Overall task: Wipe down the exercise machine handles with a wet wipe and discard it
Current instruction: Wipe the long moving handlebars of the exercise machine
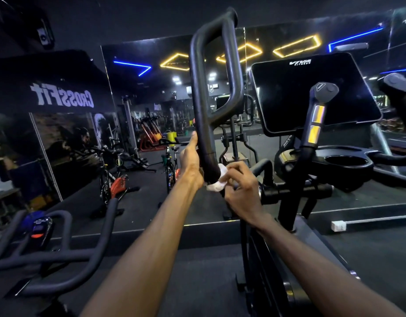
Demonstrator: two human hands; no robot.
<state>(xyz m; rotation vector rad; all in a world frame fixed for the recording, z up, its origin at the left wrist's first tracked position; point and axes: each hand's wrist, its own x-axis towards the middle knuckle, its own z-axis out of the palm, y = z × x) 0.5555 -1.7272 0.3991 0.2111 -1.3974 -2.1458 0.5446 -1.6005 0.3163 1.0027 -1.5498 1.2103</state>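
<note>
Handle (203, 124) steadied by left hand (190, 161); wipe (216, 183) pinched in right hand (239, 191) at handle's base. Loose pinch could've dropped wipe mid-stroke.

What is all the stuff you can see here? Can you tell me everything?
loop handle: one, black, centre, standing tall
wet wipe: one, white, at the handle's lower end
screen: one, black, right of the handle
short grip: one, black with shiny plates, before the screen
cup holder: one, black, below the screen
spin bike handlebars: one set, black, lower left
mirror: wall-wide, reflecting yellow and blue lights
left hand: gripping the handle
right hand: fingers pinching the wipe
</note>
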